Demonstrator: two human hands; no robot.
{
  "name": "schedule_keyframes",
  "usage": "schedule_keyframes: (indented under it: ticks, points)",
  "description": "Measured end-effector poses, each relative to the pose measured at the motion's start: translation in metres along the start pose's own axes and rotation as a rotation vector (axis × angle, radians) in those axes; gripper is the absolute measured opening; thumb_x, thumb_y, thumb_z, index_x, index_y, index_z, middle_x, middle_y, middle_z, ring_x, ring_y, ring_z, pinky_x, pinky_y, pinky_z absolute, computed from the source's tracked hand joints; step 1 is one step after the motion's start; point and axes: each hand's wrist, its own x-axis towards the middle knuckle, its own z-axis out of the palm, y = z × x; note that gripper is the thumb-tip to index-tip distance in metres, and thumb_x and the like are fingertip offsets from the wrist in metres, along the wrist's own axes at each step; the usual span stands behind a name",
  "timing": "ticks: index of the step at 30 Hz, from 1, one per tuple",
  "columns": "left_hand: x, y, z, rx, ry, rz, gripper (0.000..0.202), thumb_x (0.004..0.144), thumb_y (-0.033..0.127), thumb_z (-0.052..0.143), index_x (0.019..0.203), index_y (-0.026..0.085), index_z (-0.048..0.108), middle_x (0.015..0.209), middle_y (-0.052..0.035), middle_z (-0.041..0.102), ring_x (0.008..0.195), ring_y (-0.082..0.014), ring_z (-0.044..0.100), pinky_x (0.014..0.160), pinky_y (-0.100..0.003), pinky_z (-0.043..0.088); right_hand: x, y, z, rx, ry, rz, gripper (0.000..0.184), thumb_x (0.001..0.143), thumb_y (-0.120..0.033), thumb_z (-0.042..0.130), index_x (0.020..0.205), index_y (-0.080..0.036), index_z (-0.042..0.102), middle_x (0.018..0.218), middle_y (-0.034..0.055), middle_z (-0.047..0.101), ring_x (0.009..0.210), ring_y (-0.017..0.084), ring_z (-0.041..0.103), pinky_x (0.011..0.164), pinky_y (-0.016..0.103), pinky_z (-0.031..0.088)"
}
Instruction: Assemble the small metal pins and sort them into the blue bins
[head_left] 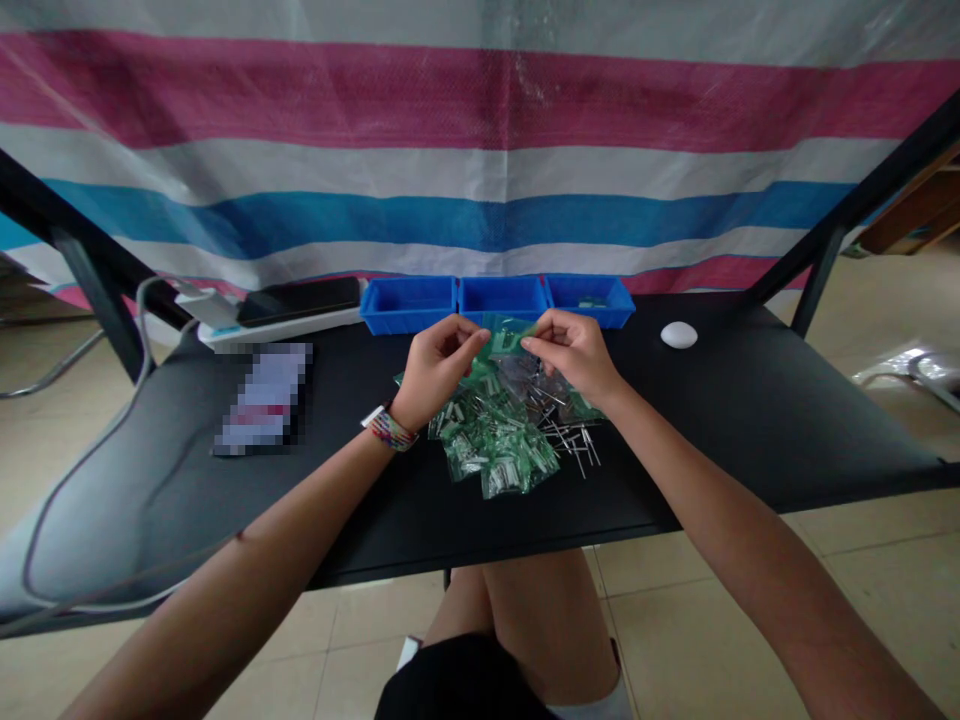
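Both of my hands hold one small green plastic bag (504,337) just above the black table (750,420). My left hand (435,365) pinches its left edge and my right hand (571,352) pinches its right edge, fingers closed. Below them lies a heap of several similar green bags of small metal parts (495,445). Loose metal pins (577,440) are scattered to the heap's right. A coloured bracelet sits on my left wrist.
Three blue bins (409,305) stand in a row at the table's back edge. A phone (300,298) lies on a white power strip at the back left, a blurred card (262,400) at left, a white oval object (679,335) at right. A striped tarp hangs behind.
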Motion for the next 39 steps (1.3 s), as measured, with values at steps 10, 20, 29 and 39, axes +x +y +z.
schedule_keyframes:
  ticks: [10,20,29,39]
  points:
    - [-0.005,0.005,0.001,-0.039,-0.073,-0.085,0.056,0.099,0.063,0.060,0.069,0.016,0.069,0.066,-0.0076,0.072,0.060,-0.0155,0.064,0.060,-0.027,0.052,-0.014,-0.007,-0.003,-0.454,0.059,-0.385,0.013,0.099,-0.032,0.065,0.097,-0.031,0.078,0.086,0.0051,0.068,0.080,0.024,0.064,0.082,0.043,0.058]
    - [0.001,0.000,-0.001,-0.123,0.033,-0.046,0.028,0.084,0.042,0.079,0.083,0.017,0.067,0.073,-0.0004,0.066,0.061,-0.0116,0.061,0.058,-0.024,0.054,-0.007,-0.004,0.001,0.000,0.020,-0.055,0.043,0.095,-0.036,0.067,0.137,-0.030,0.059,0.105,0.0033,0.068,0.064,0.016,0.064,0.065,0.036,0.061]
    - [-0.001,-0.004,0.002,-0.119,0.008,0.011,0.026,0.088,0.040,0.080,0.092,0.016,0.072,0.083,-0.0041,0.074,0.070,-0.0143,0.069,0.063,-0.024,0.057,0.000,0.002,0.004,0.109,-0.064,0.025,0.031,0.085,-0.049,0.081,0.086,-0.020,0.071,0.069,-0.0005,0.068,0.059,0.016,0.067,0.061,0.031,0.059]
    - [0.009,-0.009,-0.004,-0.154,0.143,0.062,0.016,0.093,0.032,0.065,0.087,0.018,0.069,0.076,-0.0020,0.068,0.065,-0.0126,0.067,0.059,-0.023,0.053,0.017,0.010,-0.050,-0.504,0.553,-0.430,0.027,0.103,-0.045,0.063,0.102,-0.022,0.078,0.096,0.0074,0.075,0.076,0.020,0.075,0.071,0.034,0.063]
